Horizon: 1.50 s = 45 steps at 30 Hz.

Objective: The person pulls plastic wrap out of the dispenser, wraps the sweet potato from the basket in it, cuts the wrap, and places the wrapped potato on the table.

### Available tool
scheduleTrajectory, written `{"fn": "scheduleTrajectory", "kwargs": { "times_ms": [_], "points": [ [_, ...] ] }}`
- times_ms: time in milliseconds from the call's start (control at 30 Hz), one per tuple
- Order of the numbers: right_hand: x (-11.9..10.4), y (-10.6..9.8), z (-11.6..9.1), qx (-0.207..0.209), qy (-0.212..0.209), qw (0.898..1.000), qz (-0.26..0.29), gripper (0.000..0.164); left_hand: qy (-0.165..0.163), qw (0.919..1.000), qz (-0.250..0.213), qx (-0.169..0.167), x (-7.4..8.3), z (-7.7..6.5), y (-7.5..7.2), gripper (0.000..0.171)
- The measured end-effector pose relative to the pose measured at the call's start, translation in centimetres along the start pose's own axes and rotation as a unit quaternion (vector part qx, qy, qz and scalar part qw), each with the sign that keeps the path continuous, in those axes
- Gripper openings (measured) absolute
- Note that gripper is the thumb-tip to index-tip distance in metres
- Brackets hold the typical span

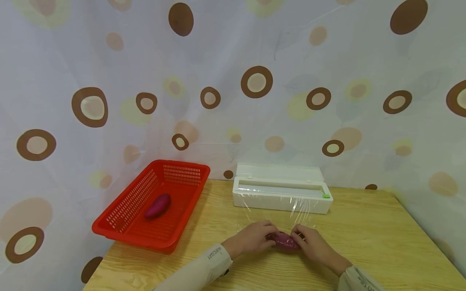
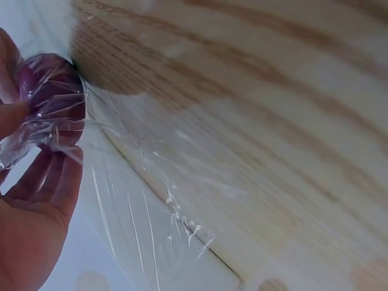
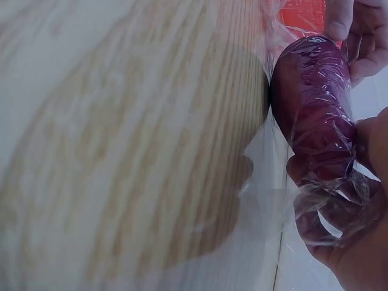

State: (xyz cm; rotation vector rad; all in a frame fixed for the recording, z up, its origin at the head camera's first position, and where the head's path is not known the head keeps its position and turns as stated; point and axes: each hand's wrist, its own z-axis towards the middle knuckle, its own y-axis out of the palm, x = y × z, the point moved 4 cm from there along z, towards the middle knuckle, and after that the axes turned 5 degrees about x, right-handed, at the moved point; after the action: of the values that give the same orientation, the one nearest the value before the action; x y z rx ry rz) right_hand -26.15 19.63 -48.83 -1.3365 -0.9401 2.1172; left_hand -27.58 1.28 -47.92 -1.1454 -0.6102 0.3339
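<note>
A purple sweet potato [image 1: 285, 241] lies between my hands, with clear cling film [image 3: 321, 91] stretched tight and wrinkled around it. At its left end, my left hand [image 1: 251, 238] grips with thumb and fingers. My right hand [image 1: 314, 245] pinches the opposite end, where gathered film bunches between the fingers in the right wrist view. From the sweet potato the film [image 2: 145, 224] runs in creased folds to a white cling film dispenser [image 1: 280, 203], its lid standing up behind. The left wrist view shows the wrapped sweet potato [image 2: 51, 79] close to the wooden tabletop.
A red plastic basket [image 1: 182, 222] stands at the left of the wooden table [image 1: 378, 230], holding another purple sweet potato [image 1: 158, 205]. A green slider [image 1: 326, 196] sits at the dispenser's right end. Behind hangs a patterned curtain [image 1: 225, 48].
</note>
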Motion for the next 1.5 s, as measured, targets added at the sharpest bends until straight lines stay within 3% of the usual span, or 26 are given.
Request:
{"fn": "scheduleTrajectory", "kwargs": {
  "times_ms": [133, 233, 433, 600, 767, 900, 1000, 1300, 1500],
  "points": [
    [0.3, 0.0, 0.0, -0.014, 0.020, 1.000, -0.004, 0.010, -0.042, 0.9989, 0.000, -0.021, -0.2, 0.1, 0.2, 0.035],
    [0.5, 0.1, 0.0, -0.031, 0.025, 0.999, -0.007, 0.023, -0.067, 0.9973, -0.007, -0.028, -0.4, 0.1, 0.3, 0.042],
    [0.8, 0.3, 0.2, -0.066, 0.017, 0.998, -0.007, 0.039, -0.069, 0.9972, -0.005, -0.030, -0.4, 0.1, 0.1, 0.047],
    [0.9, 0.3, 0.4, -0.077, 0.024, 0.997, -0.014, 0.037, -0.048, 0.9969, 0.062, -0.009, -0.5, 0.3, 0.0, 0.046],
    [1.0, 0.1, 0.9, -0.077, 0.013, 0.996, -0.036, 0.040, -0.032, 0.9880, 0.151, 0.014, -0.8, 0.7, 0.2, 0.036],
    [1.1, -0.2, 1.3, -0.084, -0.008, 0.995, -0.055, 0.040, -0.017, 0.9769, 0.213, 0.005, -0.9, 1.0, 0.5, 0.035],
    [1.1, -0.5, 1.6, -0.092, -0.016, 0.994, -0.061, 0.041, -0.020, 0.9731, 0.229, -0.007, -0.9, 1.0, 0.6, 0.040],
    [1.2, -0.3, 2.3, -0.079, -0.021, 0.995, -0.050, 0.026, -0.086, 0.9798, 0.180, -0.021, -1.1, 1.1, 0.8, 0.042],
    [1.2, 0.1, 2.2, -0.076, -0.014, 0.995, -0.065, 0.028, -0.094, 0.9824, 0.160, -0.019, -1.0, 1.0, 1.1, 0.050]
  ]
}}
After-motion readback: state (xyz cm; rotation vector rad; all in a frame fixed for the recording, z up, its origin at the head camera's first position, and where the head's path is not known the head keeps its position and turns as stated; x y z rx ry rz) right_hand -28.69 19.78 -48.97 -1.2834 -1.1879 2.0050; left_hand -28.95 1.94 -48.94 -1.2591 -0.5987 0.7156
